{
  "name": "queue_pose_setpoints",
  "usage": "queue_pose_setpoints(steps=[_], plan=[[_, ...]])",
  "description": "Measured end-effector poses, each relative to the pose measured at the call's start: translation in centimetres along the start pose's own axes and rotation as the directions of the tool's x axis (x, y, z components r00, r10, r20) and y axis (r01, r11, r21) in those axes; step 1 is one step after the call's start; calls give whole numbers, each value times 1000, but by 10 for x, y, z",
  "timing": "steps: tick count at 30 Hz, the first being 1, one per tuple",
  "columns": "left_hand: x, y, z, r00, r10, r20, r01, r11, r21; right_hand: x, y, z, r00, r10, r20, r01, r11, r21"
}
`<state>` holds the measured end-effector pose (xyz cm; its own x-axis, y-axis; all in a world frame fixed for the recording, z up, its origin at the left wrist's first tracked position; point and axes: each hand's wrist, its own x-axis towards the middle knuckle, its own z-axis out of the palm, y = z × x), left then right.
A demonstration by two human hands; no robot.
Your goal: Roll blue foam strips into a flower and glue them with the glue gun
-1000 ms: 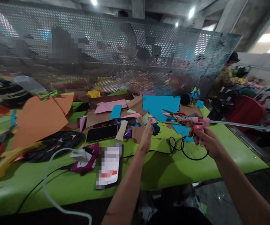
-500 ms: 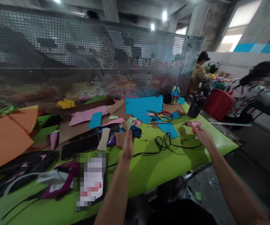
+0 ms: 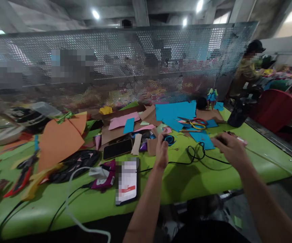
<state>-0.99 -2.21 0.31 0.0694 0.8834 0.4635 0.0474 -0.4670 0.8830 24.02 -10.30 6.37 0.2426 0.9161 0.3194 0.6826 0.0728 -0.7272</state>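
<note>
My left hand (image 3: 162, 153) is closed around a small dark blue, rolled-looking piece (image 3: 169, 139), held above the table; its exact kind is unclear. My right hand (image 3: 228, 145) is to the right, over the table, with fingers loosely bent and nothing visible in them; motion blurs it a little. Just beyond that hand lies a pink glue gun (image 3: 240, 139), partly hidden by the knuckles. A black cord (image 3: 195, 153) loops across the green table between my hands. Scissors (image 3: 193, 123) with red and yellow handles and a pencil (image 3: 190, 131) rest on blue sheets (image 3: 175, 113).
Nearer the left are a phone with a lit screen (image 3: 128, 184), a dark phone (image 3: 117, 149), a tissue pack (image 3: 104, 175), orange sheets (image 3: 59, 138) and red-handled pliers (image 3: 21, 177). A doll (image 3: 212, 98) stands at the back before a perforated metal screen (image 3: 136, 67). A person (image 3: 249, 64) sits at far right.
My right hand has come off the pink glue gun and moved left of it. My left hand still holds the blue piece. The view has turned left, showing more of the table's left side.
</note>
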Motion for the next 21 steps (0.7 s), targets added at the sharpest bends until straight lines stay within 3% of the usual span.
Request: queue_pose_setpoints(steps=[3, 8, 12, 17, 21], plan=[[-2, 4, 0, 987, 155, -28, -154, 987, 40, -2, -39, 42, 987, -73, 144, 33, 964, 265], [-4, 12, 1, 963, 268, -39, -259, 954, 149, -6, -73, 86, 980, -79, 184, -12, 893, 449], [-6, 18, 2, 948, 309, -78, -280, 924, 260, -7, -78, 98, 986, -54, 156, -28, 878, 478], [-7, 20, 2, 925, 369, -86, -328, 894, 305, -7, -83, 99, 992, -3, 129, -57, 884, 463], [-6, 18, 3, 876, 474, -92, -433, 855, 284, -8, -89, 95, 997, -23, 70, -6, 923, 384]])
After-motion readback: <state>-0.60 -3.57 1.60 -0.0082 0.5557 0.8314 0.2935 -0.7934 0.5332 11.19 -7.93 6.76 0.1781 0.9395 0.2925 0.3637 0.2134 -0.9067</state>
